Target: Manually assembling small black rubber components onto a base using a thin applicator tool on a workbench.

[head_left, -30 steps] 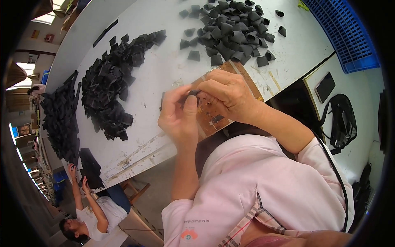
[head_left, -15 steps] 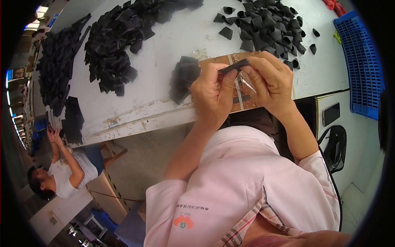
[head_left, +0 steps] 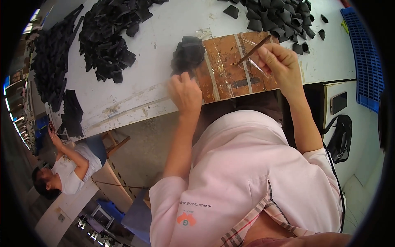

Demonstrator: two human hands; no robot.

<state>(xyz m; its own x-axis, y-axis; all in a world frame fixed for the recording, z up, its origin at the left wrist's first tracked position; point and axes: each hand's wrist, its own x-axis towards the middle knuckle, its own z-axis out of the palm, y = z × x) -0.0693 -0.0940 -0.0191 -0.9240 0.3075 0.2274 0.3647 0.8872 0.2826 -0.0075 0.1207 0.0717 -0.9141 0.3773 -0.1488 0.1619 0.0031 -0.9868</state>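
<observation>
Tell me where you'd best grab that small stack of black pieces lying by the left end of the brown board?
Probably by its near edge, coming from the person's side. The stack of black pieces lies flat beside the brown board, and the left hand already rests at that near edge, while its far side faces open white table, farther to reach.

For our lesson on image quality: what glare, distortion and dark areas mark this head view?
Head view: clear tape on the brown board glints near the right hand; the white table edge bows from fisheye; corners are black; the left hand looks sharp, the far black pieces lack detail.
</observation>
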